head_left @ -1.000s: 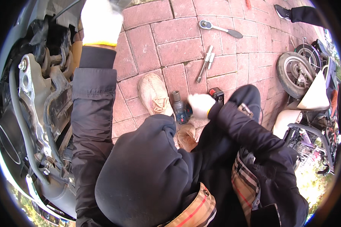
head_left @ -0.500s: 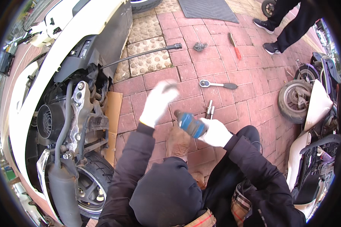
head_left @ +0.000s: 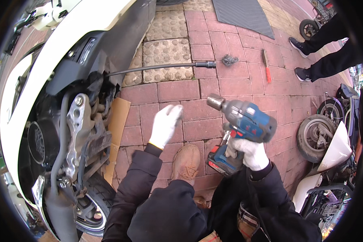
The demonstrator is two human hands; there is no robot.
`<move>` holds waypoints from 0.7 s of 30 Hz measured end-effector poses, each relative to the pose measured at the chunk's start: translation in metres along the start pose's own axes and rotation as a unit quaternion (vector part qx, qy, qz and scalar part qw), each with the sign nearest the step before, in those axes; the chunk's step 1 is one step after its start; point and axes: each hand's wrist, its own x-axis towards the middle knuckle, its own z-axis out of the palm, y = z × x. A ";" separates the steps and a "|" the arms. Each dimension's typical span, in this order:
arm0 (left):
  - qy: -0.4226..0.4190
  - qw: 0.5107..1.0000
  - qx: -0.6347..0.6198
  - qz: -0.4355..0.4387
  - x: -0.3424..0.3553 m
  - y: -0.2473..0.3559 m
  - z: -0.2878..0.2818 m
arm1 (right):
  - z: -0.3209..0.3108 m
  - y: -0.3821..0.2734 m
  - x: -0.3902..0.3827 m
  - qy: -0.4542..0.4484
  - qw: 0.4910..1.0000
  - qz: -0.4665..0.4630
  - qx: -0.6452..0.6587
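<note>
My right hand [head_left: 248, 152], in a white glove, grips the handle of a blue cordless impact wrench [head_left: 240, 128] with a red battery pack, its metal nose pointing up and left. My left hand [head_left: 164, 125], also gloved in white, hovers open and empty over the red brick paving, between the wrench and the white scooter [head_left: 64, 80]. The scooter's rear end stands at the left with its engine case and silver bracket [head_left: 77, 133] exposed. My brown shoe [head_left: 185, 161] rests below both hands.
A black cable [head_left: 161, 67] runs from the scooter across the paving. A steel wool wad [head_left: 229, 60] and a red-handled brush [head_left: 266, 66] lie farther off. Another person's legs [head_left: 330, 48] stand top right. A loose wheel [head_left: 315, 137] and scooter parts sit at the right. Cardboard [head_left: 117, 133] lies beside the scooter.
My right hand lifted the impact wrench off the paving and raised it higher. My left hand came down from the scooter toward the middle. My view swung up and toward the scooter.
</note>
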 end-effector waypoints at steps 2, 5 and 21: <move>-0.111 0.970 -0.191 0.105 0.006 0.018 0.028 | -0.015 -0.001 0.022 -0.032 0.997 0.063 -0.006; -0.196 0.929 0.189 0.251 0.018 0.034 0.039 | -0.028 0.006 0.034 -0.075 0.985 0.143 -0.054; -0.001 0.897 0.421 0.132 0.082 -0.022 0.075 | -0.060 -0.032 0.078 0.059 0.998 -0.012 0.025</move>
